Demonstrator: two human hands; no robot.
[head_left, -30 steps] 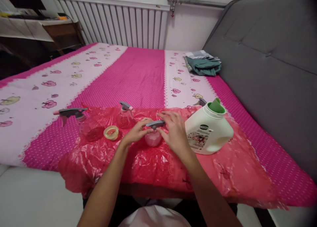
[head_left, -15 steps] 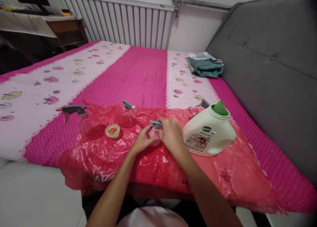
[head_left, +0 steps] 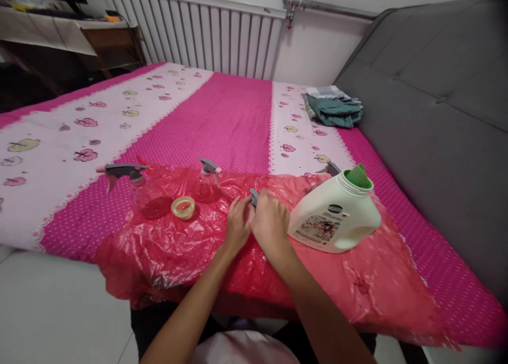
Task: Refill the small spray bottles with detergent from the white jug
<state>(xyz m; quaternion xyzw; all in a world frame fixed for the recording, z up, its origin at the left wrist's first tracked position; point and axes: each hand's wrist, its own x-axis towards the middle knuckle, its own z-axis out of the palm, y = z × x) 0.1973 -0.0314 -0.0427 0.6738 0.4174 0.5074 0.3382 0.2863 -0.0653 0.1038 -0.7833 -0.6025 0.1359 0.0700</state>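
Between my hands is a small spray bottle [head_left: 253, 196]; only part of its grey trigger head shows above the fingers. My right hand [head_left: 270, 216] is wrapped round the head. My left hand [head_left: 238, 224] is closed against the bottle's other side, with the body mostly hidden. Left of them a clear spray bottle [head_left: 207, 187] with a grey and pink head stands upright on the red plastic sheet [head_left: 190, 258]. A pale yellow cap [head_left: 183, 208] lies beside it. Just right of my right hand stands a large white jug [head_left: 337, 210] with a green spout in its open neck.
Another spray bottle [head_left: 148, 200] stands at the left of the sheet, its nozzle facing left. Behind the jug shows a further grey spray head [head_left: 332, 168]. Folded clothes [head_left: 333, 110] lie on the bed [head_left: 238, 110] by the grey headboard [head_left: 428, 83].
My right hand has turned over the spray head, and the head now points another way. My left hand has moved in and wraps closer to the bottle. The view has shifted slightly.
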